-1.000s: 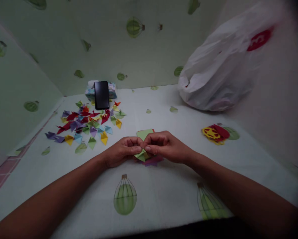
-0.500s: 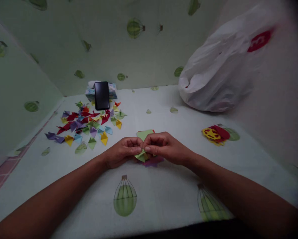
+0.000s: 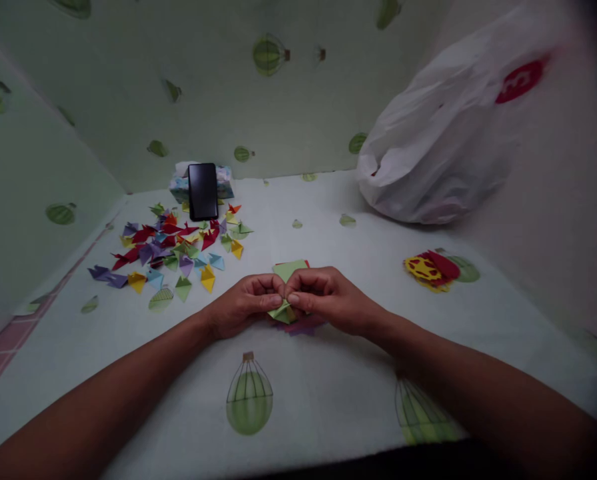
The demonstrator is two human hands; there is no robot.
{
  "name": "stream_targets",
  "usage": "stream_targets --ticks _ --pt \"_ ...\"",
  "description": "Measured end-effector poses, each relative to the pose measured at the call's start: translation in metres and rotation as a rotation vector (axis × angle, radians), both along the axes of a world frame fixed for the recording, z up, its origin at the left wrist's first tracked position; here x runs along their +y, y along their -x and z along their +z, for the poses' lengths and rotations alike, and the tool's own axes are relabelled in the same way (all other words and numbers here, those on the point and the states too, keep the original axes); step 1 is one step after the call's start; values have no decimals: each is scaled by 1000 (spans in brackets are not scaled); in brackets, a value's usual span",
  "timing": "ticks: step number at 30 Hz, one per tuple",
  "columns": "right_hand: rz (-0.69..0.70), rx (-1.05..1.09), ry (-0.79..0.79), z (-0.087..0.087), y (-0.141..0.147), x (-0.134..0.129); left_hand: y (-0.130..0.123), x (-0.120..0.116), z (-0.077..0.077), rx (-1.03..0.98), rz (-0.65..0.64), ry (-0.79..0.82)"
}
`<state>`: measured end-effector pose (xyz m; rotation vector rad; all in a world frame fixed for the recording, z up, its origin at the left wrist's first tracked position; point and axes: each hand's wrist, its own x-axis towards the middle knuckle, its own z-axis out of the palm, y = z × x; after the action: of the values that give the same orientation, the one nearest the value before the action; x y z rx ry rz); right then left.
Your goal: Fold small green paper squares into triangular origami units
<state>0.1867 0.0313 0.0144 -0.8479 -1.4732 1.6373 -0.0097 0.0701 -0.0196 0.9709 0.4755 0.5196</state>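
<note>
A small folded piece of light green paper (image 3: 281, 313) is pinched between my two hands, just above the table. My left hand (image 3: 246, 305) grips it from the left with thumb and fingertips. From the right, my right hand (image 3: 331, 299) pinches it too, the fingertips of both hands meeting. Beneath and behind them lies a stack of coloured paper sheets (image 3: 289, 269), green on top with a red edge showing. A purple paper (image 3: 306, 327) peeks out under the hands, mostly hidden.
Many folded paper pieces (image 3: 171, 250) in several colours lie heaped at left. Behind them a black phone (image 3: 203, 191) leans on a tissue box (image 3: 225, 181). Yellow and red paper cut-outs (image 3: 428, 269) lie at right, below a big white plastic bag (image 3: 428, 147).
Both hands keep pinching the green paper in nearly the same place, with only slight finger movement. The whole view has shifted a little.
</note>
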Motion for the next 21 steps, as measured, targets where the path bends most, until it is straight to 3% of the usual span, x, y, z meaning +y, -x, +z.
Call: stream_targets --ticks 21 --pt "-75 -107 -79 10 -5 4 4 3 -2 44 53 15"
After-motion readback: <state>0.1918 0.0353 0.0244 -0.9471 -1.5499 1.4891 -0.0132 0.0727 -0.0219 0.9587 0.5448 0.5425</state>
